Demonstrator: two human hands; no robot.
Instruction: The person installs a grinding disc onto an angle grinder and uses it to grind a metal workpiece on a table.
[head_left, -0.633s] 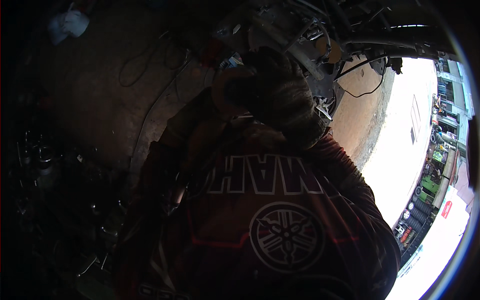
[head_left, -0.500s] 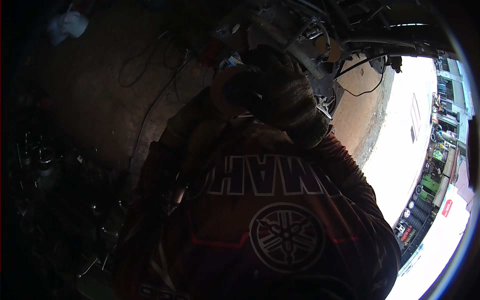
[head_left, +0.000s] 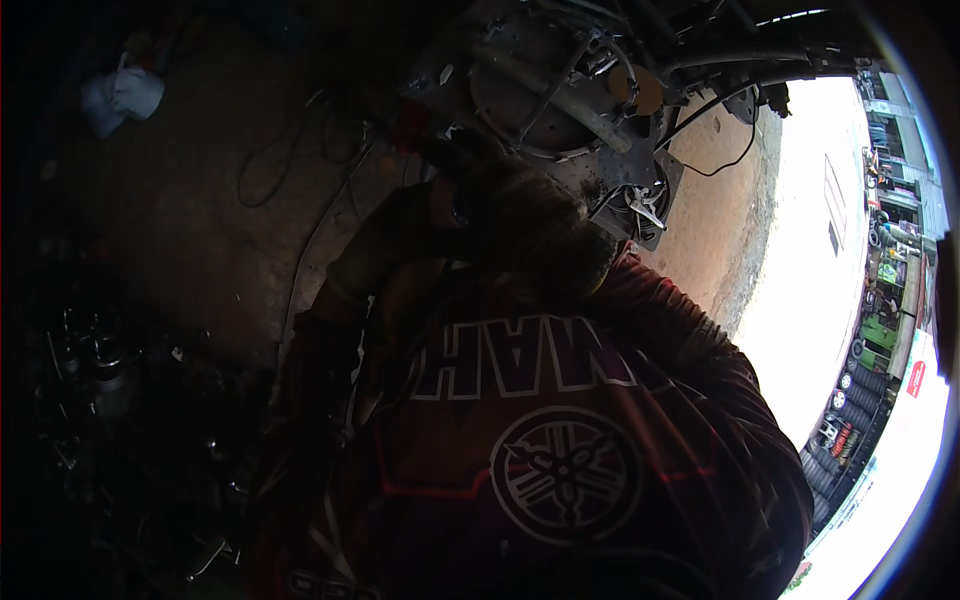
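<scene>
My right hand (head_left: 545,215), in a dark work glove, is closed in front of my chest. Beside it my left hand (head_left: 385,235), also gloved, meets it from the left. Between them is a dark object with a brownish edge (head_left: 442,200); deep shadow hides its kind and most of the fingers. Just beyond the hands lies a metal assembly with a round plate (head_left: 515,110), and a pipe (head_left: 585,115) crosses over it. A tan disc (head_left: 637,90) sits near the pipe's far side. A silvery clamp-like tool (head_left: 645,208) rests at the near right corner of the metal.
Cables (head_left: 300,235) run over the brown floor at the left. Dark metal parts (head_left: 105,360) crowd the lower left. A white object (head_left: 135,92) lies at the far left. Black tubes (head_left: 740,57) stretch across the top right. Outside, beyond bright ground, stand tyres (head_left: 865,395).
Both hands have drawn down, away from the metal assembly, uncovering its round plate and the silvery tool. The round brown face seen between the hands has turned mostly out of sight.
</scene>
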